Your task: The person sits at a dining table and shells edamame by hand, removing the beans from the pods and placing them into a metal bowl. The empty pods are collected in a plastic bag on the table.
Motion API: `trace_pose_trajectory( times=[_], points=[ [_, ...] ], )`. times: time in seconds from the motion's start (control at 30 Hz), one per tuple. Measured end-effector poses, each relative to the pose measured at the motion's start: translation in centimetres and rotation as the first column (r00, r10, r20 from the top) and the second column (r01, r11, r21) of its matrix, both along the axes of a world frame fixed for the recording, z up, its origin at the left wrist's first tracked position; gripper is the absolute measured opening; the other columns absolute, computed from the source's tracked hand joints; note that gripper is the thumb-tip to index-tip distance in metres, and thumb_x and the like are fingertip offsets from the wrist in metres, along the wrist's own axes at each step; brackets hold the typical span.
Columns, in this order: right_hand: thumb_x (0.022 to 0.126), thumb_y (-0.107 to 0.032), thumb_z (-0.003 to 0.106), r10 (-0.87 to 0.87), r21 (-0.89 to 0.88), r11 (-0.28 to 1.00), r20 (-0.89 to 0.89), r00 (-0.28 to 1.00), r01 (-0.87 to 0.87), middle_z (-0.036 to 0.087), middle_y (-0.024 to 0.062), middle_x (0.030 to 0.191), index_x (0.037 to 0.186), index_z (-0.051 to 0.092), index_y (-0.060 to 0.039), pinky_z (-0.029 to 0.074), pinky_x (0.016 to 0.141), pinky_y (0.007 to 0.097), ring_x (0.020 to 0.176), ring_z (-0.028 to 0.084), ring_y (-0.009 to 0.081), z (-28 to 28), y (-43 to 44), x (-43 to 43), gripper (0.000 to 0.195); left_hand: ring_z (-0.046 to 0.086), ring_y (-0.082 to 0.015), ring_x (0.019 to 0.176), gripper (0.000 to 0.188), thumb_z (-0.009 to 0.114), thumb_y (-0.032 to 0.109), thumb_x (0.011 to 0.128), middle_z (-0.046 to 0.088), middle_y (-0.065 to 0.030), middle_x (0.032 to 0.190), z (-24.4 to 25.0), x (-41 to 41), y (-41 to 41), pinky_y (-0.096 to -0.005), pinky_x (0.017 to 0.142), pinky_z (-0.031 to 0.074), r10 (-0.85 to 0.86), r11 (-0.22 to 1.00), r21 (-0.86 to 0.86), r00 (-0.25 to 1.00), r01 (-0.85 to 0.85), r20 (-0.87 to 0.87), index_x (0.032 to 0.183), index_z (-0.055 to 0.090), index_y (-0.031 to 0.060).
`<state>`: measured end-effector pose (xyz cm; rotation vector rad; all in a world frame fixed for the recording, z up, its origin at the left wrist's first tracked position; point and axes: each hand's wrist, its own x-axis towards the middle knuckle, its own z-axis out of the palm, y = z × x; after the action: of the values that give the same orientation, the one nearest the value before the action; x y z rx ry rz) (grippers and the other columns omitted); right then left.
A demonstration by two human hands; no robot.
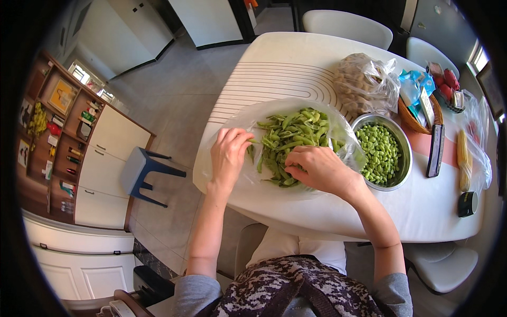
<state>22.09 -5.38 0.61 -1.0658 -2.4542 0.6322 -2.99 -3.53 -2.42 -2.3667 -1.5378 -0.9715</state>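
A heap of green bean pods, which look like edamame, lies on a spread clear plastic bag in front of me. At the heap's left side, my left hand pinches a single green pod between thumb and fingertips. My right hand reaches over the near right part of the heap, its curled fingertips down among the pods. Whether those fingers grip a pod is hidden. Right of the bag stands a stainless steel bowl holding many shelled green beans.
Beyond the bowl sit a knotted plastic bag of brown round items and a wicker basket with packets. A phone, a corn cob and a dark jar lie along the right side of the white table. A blue-grey stool stands left.
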Motion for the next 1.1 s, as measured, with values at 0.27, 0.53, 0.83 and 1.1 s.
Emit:
trace_pose_trajectory(
  times=[0.27,0.53,0.83,1.1],
  points=[
    [0.092,-0.019,0.066,-0.017,-0.012,1.000,0.006,1.000,0.017,0.069,0.0113,0.091,0.097,0.070,-0.0048,0.054,0.069,0.0413,0.080,0.068,0.0307,0.2,0.1,-0.1,0.015,0.065,-0.0171,0.084,0.022,0.077,-0.002,0.078,0.066,-0.0036,0.095,1.5,1.8,-1.8,-0.0299,0.073,0.054,0.036,0.973,-0.216,0.877,0.078,0.479,0.097,0.069,0.0050],
    [0.086,-0.007,0.071,-0.146,-0.091,0.989,-0.512,0.846,0.115,0.067,0.0119,0.088,0.109,0.069,-0.0021,0.056,0.070,0.0358,0.076,0.068,0.0265,1.0,0.7,-0.6,0.023,0.067,-0.0119,0.085,0.018,0.072,-0.001,0.089,0.066,-0.0035,0.094,1.1,4.8,-2.4,-0.0264,0.078,0.055,-0.008,0.814,-0.319,0.558,0.486,0.830,0.107,0.072,-0.0001],
    [0.086,-0.006,0.075,-0.183,-0.105,0.983,-0.489,0.853,0.151,0.072,0.0104,0.092,0.105,0.074,0.0004,0.058,0.075,0.0316,0.081,0.072,0.0186,0.3,1.4,-0.4,0.020,0.071,-0.0145,0.085,0.016,0.070,-0.003,0.090,0.074,-0.0087,0.092,-0.3,7.2,-2.1,-0.0285,0.078,0.057,-0.024,0.872,-0.281,0.607,0.402,0.795,0.106,0.068,-0.0040],
    [0.086,-0.009,0.076,-0.244,-0.210,0.966,-0.555,0.795,0.150,0.073,0.0122,0.090,0.099,0.073,0.0025,0.057,0.074,0.0319,0.081,0.073,0.0204,-0.5,1.8,-0.4,0.018,0.068,-0.0106,0.079,0.007,0.070,-0.004,0.089,0.073,-0.0057,0.084,-0.9,7.2,-2.0,-0.0264,0.074,0.055,0.004,0.909,-0.263,0.624,0.323,0.781,0.096,0.070,-0.0043]
  ],
)
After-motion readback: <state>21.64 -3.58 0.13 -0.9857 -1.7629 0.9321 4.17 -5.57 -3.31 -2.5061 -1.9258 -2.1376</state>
